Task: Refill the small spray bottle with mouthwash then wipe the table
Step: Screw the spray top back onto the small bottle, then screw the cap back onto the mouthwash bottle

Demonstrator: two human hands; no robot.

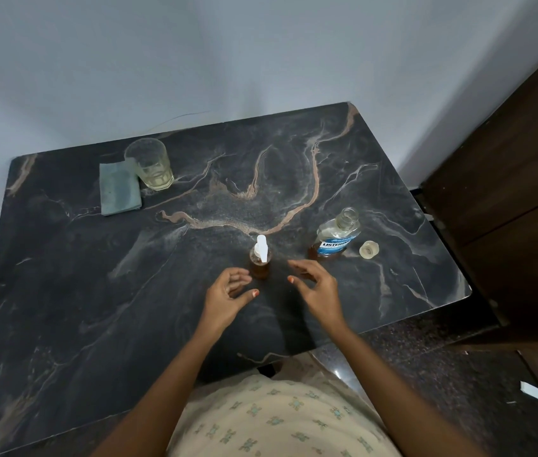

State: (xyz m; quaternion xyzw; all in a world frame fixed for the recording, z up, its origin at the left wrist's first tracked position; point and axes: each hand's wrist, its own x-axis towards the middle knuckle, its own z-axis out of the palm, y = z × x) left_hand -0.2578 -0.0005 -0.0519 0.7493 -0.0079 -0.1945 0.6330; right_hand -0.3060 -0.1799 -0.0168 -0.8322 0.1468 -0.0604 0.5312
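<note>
Nearest my head camera, a pale garment printed with small teal motifs fills the bottom of the view, and two bare forearms reach from it over the dark marbled table. I see the left hand and the right hand hovering low above the tabletop, both empty, fingers loosely curled and gripping nothing. Between them, just past the fingertips, the small spray bottle stands upright with amber liquid inside and its white spray head on top. The left fingers lie just beside its body, but I cannot tell whether they touch it. To the right and a little farther back stands the mouthwash bottle, blue label facing me, its neck uncapped and only a low band of amber liquid at the base. Its pale cap lies on the table just to its right. Well apart, at the far left corner, a clear glass holding a little pale liquid stands against the corner of a folded grey-green cloth. A grey-white wall rises behind the table, and a dark wooden cabinet stands at right.
</note>
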